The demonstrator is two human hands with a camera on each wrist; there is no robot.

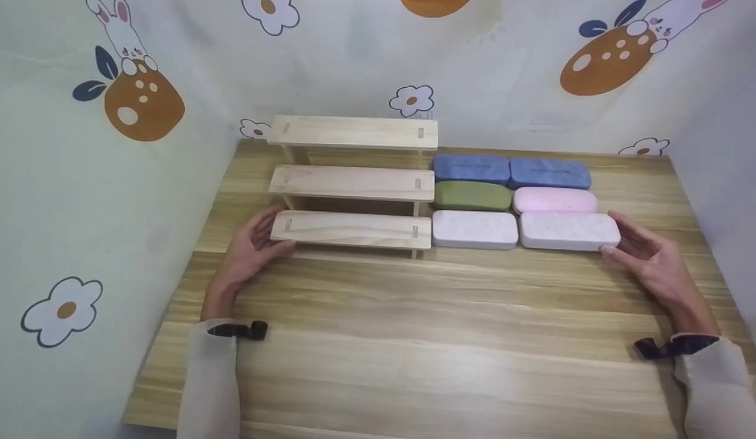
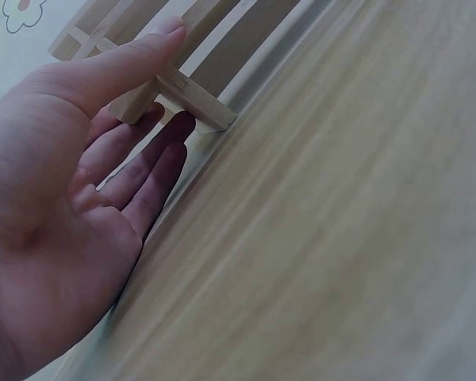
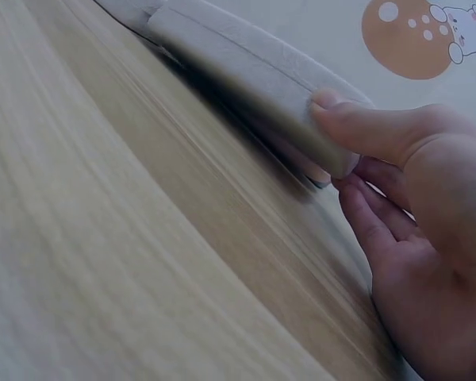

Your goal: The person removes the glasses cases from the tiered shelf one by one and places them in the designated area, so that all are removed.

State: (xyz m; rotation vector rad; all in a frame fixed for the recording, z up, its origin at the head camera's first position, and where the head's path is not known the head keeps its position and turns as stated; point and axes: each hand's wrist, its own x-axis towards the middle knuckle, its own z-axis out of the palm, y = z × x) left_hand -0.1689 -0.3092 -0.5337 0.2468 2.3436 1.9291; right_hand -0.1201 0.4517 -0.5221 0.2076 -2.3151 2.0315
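Note:
A three-tier wooden stand (image 1: 353, 230) rises stepwise toward the back wall. My left hand (image 1: 249, 250) grips the left end of its lowest tier, thumb at the front edge. In the left wrist view, the fingertips (image 2: 182, 123) are right at the leg below the board. My right hand (image 1: 657, 262) pinches the right end of a white glasses case (image 1: 570, 231), thumb in front and fingers behind. The right wrist view shows the thumb (image 3: 357, 127) pressed on the side of that case, with a dark shadow under it. Another white case (image 1: 474, 230) lies between it and the stand.
Behind the white cases lie a green case (image 1: 472, 196) and a pink case (image 1: 555, 200). Two blue cases (image 1: 471, 169) form the back row. Patterned walls border the wood-grain table (image 1: 414, 329) at the back and both sides.

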